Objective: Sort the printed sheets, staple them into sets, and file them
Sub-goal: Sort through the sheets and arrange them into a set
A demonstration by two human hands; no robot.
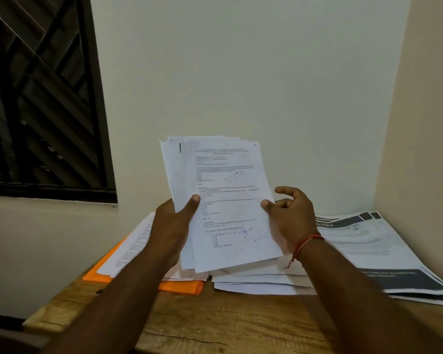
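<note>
A left hand holds a stack of printed sheets upright above the bench, with its thumb across the front near the left edge and its fingers hidden behind. The sheets fan unevenly at the top, and the front one carries print and blue pen marks. The right hand, a red thread at its wrist, sets its thumb tip on the front sheet's right edge, its other fingers loosely curled. Below, an orange folder lies on the bench with printed pages on it. Beside it is a loose white pile, then dark-banded printouts. A window is at left.
</note>
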